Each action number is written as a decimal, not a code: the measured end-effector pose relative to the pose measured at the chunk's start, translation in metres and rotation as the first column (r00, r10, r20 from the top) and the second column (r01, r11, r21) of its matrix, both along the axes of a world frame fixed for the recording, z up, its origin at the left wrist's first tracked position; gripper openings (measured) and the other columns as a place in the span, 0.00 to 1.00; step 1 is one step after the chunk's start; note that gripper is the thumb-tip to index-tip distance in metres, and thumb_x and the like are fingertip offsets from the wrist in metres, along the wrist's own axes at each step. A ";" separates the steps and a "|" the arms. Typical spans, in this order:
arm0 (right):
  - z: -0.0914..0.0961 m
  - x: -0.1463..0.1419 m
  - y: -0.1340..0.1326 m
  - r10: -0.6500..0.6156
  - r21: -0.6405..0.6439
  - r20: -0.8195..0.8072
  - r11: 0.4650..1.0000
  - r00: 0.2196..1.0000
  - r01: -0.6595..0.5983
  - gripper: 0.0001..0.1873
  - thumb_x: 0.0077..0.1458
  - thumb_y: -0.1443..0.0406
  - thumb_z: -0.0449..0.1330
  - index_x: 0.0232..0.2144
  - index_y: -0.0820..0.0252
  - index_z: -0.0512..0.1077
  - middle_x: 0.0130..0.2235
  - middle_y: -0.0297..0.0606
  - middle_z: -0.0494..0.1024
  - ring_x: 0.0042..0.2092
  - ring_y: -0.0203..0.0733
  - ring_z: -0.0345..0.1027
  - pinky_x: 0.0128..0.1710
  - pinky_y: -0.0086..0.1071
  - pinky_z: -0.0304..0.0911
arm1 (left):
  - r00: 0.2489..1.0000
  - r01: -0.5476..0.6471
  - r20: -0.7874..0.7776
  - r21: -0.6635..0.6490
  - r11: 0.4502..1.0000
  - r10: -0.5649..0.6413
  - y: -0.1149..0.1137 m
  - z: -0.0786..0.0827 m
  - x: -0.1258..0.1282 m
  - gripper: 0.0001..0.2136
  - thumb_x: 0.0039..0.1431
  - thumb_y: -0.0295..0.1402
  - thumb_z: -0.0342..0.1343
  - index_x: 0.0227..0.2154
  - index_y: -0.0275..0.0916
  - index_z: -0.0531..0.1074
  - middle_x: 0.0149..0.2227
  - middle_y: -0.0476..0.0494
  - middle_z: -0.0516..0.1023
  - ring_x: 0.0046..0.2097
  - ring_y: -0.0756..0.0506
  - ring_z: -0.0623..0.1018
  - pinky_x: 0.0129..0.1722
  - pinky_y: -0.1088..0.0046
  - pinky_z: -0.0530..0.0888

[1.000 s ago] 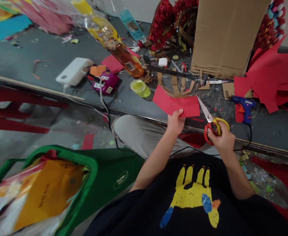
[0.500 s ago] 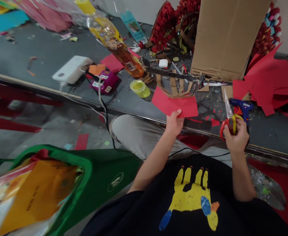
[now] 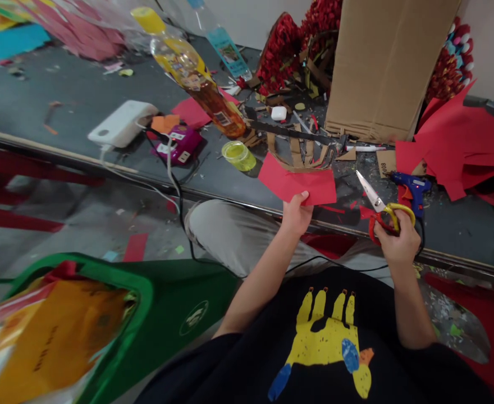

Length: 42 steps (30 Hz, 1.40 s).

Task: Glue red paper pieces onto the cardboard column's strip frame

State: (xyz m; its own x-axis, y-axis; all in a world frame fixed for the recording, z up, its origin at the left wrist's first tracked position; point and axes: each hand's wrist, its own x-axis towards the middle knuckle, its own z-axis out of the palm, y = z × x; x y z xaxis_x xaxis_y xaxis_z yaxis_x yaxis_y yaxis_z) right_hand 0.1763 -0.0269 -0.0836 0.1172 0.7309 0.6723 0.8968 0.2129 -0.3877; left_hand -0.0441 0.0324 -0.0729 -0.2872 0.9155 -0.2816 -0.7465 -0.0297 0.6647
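"What does the room show on the left?"

"A grey floor point(image 3: 114, 227) flecked with paper scraps, and a green plastic bin point(image 3: 142, 292) with an orange printed packet point(image 3: 57, 336) in it."

"And the surface?"

"A long, dark grey desk point(image 3: 74, 76), littered with clippings. From the left it carries a white, flat plastic box point(image 3: 118, 124), a purple socket cube point(image 3: 180, 146), a tall yellow-capped plastic bottle point(image 3: 197, 83) part filled with brown liquid, and a small clear cup point(image 3: 239, 157), yellow inside."

"Where's the paper being handled?"

"The flat red paper sheet point(image 3: 300, 185) is at the desk's front edge, the fingers of the left hand point(image 3: 297, 217) clamped on its near side, thumb on top. To its right, the right hand point(image 3: 399, 241) has its fingers closed round the red-and-yellow handles of the metal scissors point(image 3: 379, 204)."

"Farther right?"

"A blue glue gun point(image 3: 415, 188), near loose red paper point(image 3: 461, 140)."

"Anything hard to make out?"

"The left fingertips are hidden under the sheet. The frame crops the bin and the top of a brown cardboard panel point(image 3: 392, 67), which partly covers bristly red decorations point(image 3: 444, 76). The packet's lettering is too small to read."
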 end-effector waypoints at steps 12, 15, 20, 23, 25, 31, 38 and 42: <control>0.002 -0.003 -0.002 0.040 0.026 -0.013 0.999 0.999 -0.040 0.22 0.49 0.54 0.62 0.44 0.58 0.69 0.32 0.35 0.74 0.31 0.39 0.69 0.33 0.33 0.67 | 1.000 -0.006 -0.010 -0.004 1.000 0.006 0.000 -0.002 0.000 0.25 0.28 0.32 0.70 0.36 0.45 0.72 0.39 0.50 0.81 0.46 0.44 0.79 0.44 0.70 0.76; 0.004 -0.003 -0.002 0.068 0.060 -0.012 0.996 0.998 -0.067 0.20 0.51 0.55 0.62 0.44 0.58 0.69 0.32 0.35 0.74 0.32 0.39 0.69 0.35 0.33 0.67 | 1.000 0.003 -0.014 -0.019 1.000 -0.003 0.000 -0.003 -0.001 0.25 0.28 0.32 0.70 0.35 0.45 0.71 0.36 0.50 0.81 0.46 0.43 0.79 0.44 0.70 0.75; 0.004 -0.003 -0.002 0.072 0.021 -0.034 0.997 0.997 -0.071 0.21 0.51 0.54 0.60 0.45 0.58 0.68 0.35 0.37 0.74 0.36 0.42 0.69 0.39 0.36 0.67 | 1.000 0.004 -0.025 -0.024 1.000 -0.005 0.000 -0.005 -0.001 0.24 0.29 0.33 0.69 0.35 0.44 0.70 0.34 0.51 0.80 0.47 0.43 0.78 0.47 0.69 0.75; 0.003 -0.003 -0.003 0.072 0.017 -0.052 0.997 0.996 -0.071 0.21 0.52 0.54 0.59 0.46 0.58 0.67 0.37 0.39 0.74 0.38 0.43 0.70 0.41 0.38 0.67 | 1.000 0.003 -0.028 -0.025 1.000 -0.004 0.000 -0.006 -0.001 0.23 0.30 0.33 0.69 0.34 0.45 0.70 0.33 0.52 0.80 0.47 0.44 0.79 0.47 0.70 0.75; 0.003 -0.003 -0.004 0.069 0.005 -0.064 0.998 0.996 -0.069 0.22 0.51 0.54 0.59 0.45 0.58 0.67 0.37 0.39 0.74 0.38 0.44 0.70 0.41 0.39 0.67 | 1.000 0.002 -0.028 -0.026 1.000 -0.003 0.000 -0.006 -0.001 0.23 0.29 0.32 0.69 0.34 0.45 0.70 0.33 0.52 0.81 0.47 0.44 0.79 0.47 0.71 0.76; 0.004 -0.001 -0.007 0.075 -0.084 -0.095 0.993 0.993 -0.083 0.22 0.51 0.53 0.59 0.44 0.58 0.67 0.38 0.39 0.74 0.40 0.44 0.70 0.42 0.39 0.67 | 0.998 0.013 -0.058 -0.021 1.000 -0.014 0.000 -0.006 -0.002 0.22 0.30 0.34 0.69 0.34 0.44 0.70 0.33 0.50 0.80 0.50 0.43 0.77 0.49 0.70 0.75; 0.006 -0.002 -0.006 0.140 -0.095 -0.087 0.984 0.986 -0.148 0.20 0.50 0.56 0.61 0.43 0.58 0.68 0.38 0.39 0.74 0.40 0.43 0.70 0.42 0.38 0.66 | 0.997 0.014 -0.073 -0.015 1.000 -0.015 0.001 -0.003 0.000 0.23 0.30 0.36 0.69 0.33 0.44 0.68 0.31 0.52 0.79 0.52 0.43 0.76 0.51 0.69 0.74; 0.005 -0.002 -0.006 0.168 -0.023 -0.068 0.985 0.983 -0.170 0.20 0.49 0.57 0.62 0.44 0.59 0.68 0.37 0.39 0.75 0.38 0.42 0.70 0.41 0.37 0.67 | 0.998 0.012 -0.061 -0.014 1.000 -0.013 0.000 0.000 0.000 0.22 0.29 0.34 0.68 0.33 0.44 0.70 0.33 0.50 0.80 0.51 0.43 0.77 0.50 0.69 0.75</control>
State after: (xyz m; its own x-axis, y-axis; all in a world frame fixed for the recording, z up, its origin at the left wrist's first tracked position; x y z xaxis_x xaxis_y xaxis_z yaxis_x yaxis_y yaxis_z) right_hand 0.1742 -0.0333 -0.0789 0.0338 0.7627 0.6458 0.8213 0.3471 -0.4529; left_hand -0.0440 0.0323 -0.0731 -0.2925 0.9156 -0.2759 -0.7047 -0.0114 0.7094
